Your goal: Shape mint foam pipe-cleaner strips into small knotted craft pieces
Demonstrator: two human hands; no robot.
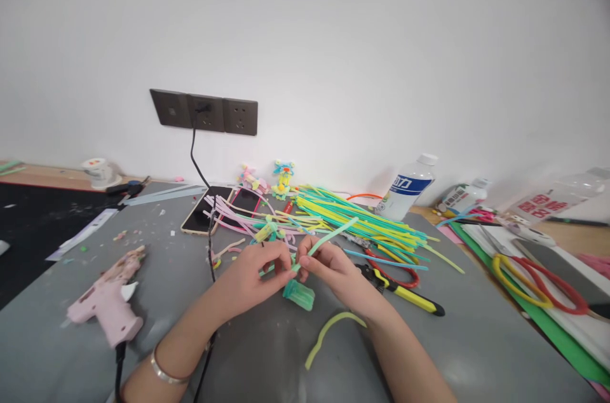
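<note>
Between both hands I hold a light green pipe cleaner (333, 234), its free end pointing up and to the right. My left hand (267, 266) pinches it with thumb and forefinger, and my right hand (326, 266) grips it close beside. Just below my fingertips lies a small bundle of bent green pipe cleaner (299, 295). A yellow-green curved pipe cleaner (331, 333) rests on the grey mat nearer me. Behind my hands sits a small green and yellow twisted figure (268, 231), partly hidden by my left hand.
A pink glue gun (112, 301) lies at left, a black cable (210, 244) running beside my left arm. Beyond my hands are a pile of pipe cleaners (357, 218), a phone (203, 215) and yellow-handled pliers (410, 295). A bottle (407, 187) and scissors (538, 279) stand and lie rightward.
</note>
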